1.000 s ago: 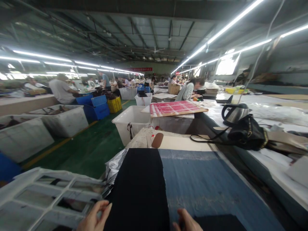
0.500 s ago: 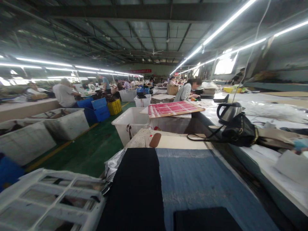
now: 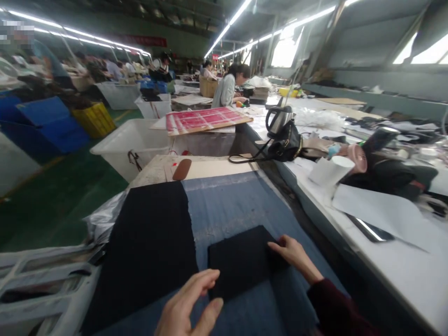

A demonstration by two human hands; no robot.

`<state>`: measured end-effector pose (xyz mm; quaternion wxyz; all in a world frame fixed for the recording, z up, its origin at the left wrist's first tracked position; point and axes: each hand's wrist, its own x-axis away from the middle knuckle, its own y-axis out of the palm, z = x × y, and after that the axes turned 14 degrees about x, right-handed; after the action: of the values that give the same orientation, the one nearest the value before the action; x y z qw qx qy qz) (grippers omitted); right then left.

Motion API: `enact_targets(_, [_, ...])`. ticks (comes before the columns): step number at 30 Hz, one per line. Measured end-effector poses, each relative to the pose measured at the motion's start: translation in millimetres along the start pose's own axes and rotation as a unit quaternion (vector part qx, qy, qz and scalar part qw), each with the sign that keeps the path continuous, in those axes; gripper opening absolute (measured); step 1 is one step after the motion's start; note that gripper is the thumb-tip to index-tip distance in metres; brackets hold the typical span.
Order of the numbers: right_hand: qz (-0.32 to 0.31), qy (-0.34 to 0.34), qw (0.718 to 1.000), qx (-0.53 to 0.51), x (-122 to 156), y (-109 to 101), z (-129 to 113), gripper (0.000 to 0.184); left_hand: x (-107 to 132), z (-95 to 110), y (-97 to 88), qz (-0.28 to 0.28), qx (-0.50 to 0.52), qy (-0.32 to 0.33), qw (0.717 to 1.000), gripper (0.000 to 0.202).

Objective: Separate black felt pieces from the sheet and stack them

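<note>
A small dark rectangular piece of material [image 3: 241, 261], black and flat, lies on the blue cloth-like surface [image 3: 224, 200] of the worktable. My right hand [image 3: 296, 254] grips its right edge, fingers bent and close together. By its left edge is my left hand [image 3: 189, 303], with the thumb spread away from the fingers and nothing held between them. Whether these fingertips touch the piece I cannot tell. A larger black sheet [image 3: 150, 233] covers the left part of the blue surface.
Beyond the table stand white bins [image 3: 140, 140], one topped by a pink-red board [image 3: 206, 120]. A brown oval piece [image 3: 182, 169] lies at the far edge. On the right bench are a kettle [image 3: 281, 122], a black bag [image 3: 285, 144] and a white roll [image 3: 334, 170]. A person [image 3: 226, 88] works farther back.
My view has turned right and down. Both hands have come into view at the small black piece, which now shows more fully.
</note>
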<state>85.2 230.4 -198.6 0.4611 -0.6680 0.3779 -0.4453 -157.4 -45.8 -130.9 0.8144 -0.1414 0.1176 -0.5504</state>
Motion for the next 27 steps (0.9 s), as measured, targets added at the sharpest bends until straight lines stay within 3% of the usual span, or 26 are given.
enact_targets(4, [-0.009,0.009,1.000,0.026,-7.4,6.3,-7.1,0.041,-11.5,-43.3,32.1,-0.009,-0.075,-0.019,0.997,0.042])
enact_targets(9, [-0.027,0.018,0.998,0.057,-16.4,8.8,-11.3,0.039,0.2,-93.0,59.7,-0.011,-0.137,-0.011,0.990,0.045])
enact_targets(18, [-0.015,0.022,0.998,0.060,-10.7,11.4,-17.8,0.043,3.5,-112.2,66.6,0.030,-0.101,-0.005,0.994,0.041])
enact_targets(25, [0.074,-0.049,0.993,0.083,31.2,13.6,-45.8,0.012,2.0,-125.5,66.5,0.041,-0.067,0.005,0.997,0.042])
enact_targets(27, [0.088,-0.074,0.990,0.087,46.5,17.4,-51.2,0.011,2.1,-127.9,65.8,0.039,-0.063,0.006,0.997,0.042])
